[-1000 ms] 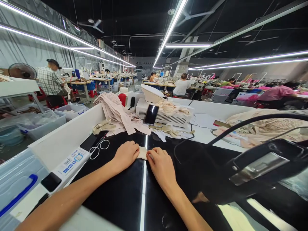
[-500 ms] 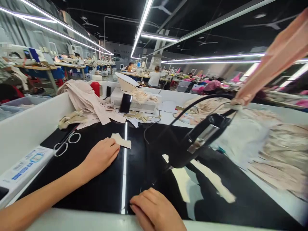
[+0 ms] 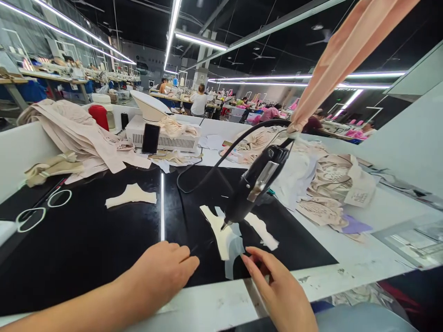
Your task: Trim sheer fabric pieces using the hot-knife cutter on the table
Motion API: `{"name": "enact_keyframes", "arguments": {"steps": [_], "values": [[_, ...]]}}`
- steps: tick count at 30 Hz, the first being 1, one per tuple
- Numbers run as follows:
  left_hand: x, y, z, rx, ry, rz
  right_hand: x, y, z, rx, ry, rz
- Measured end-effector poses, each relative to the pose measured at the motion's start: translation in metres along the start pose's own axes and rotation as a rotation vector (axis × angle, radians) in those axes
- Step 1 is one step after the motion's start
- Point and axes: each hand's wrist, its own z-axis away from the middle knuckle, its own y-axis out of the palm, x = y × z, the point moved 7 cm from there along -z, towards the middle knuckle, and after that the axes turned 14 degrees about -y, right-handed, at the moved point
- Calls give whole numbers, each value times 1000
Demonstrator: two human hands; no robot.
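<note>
My left hand [image 3: 164, 269] is over the front of the black mat [image 3: 86, 258], its fingers curled together. What they hold, if anything, is hidden. At the right, my right hand [image 3: 278, 286] has thumb and forefinger nearly together at the edge of a grey translucent piece [image 3: 236, 246]. A cream cut fabric piece [image 3: 218, 235] partly overlaps it, and another cream strip [image 3: 262, 230] lies to the right. Above these hangs a black handheld tool [image 3: 254, 186], tip down near the cream piece. A separate cream curved piece [image 3: 131, 194] lies on the mat's left side.
White-handled scissors [image 3: 31, 220] lie at the left. Behind the mat are stacked pink fabric [image 3: 78, 133], a phone [image 3: 151, 138], a white vented box [image 3: 166, 138] and a red thread cone [image 3: 98, 117]. Beige garments [image 3: 327, 180] pile up at the right. A pink cloth band [image 3: 332, 64] suspends the tool.
My left hand has let go of the cream curved piece and come toward the mat's front. My right hand has moved right to the grey translucent piece. The view has turned right.
</note>
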Motion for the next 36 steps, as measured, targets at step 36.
{"name": "enact_keyframes", "arguments": {"steps": [36], "values": [[36,-27,-4,279,-541,1292,108,67,-22,467,95,-968]]}}
